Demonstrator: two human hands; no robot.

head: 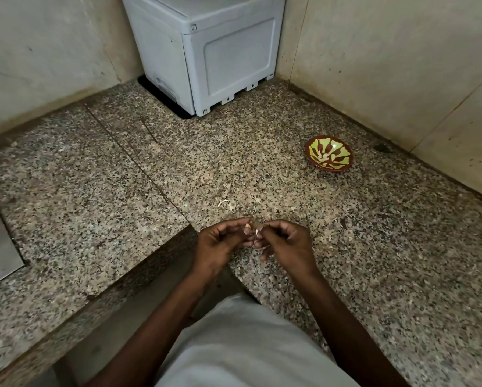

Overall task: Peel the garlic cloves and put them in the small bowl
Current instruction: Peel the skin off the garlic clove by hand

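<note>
Peeling is in hand: the left hand pinches a garlic clove at its fingertips above the granite counter, and the right hand pinches a strip of skin beside it. The small bowl sits well apart, front-right; next, the bared clove must travel there

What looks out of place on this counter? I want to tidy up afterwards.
Only loose garlic skin scraps on the granite counter, just beyond the hands, well short of the small bowl. Nothing looks spilled or damaged.
</note>
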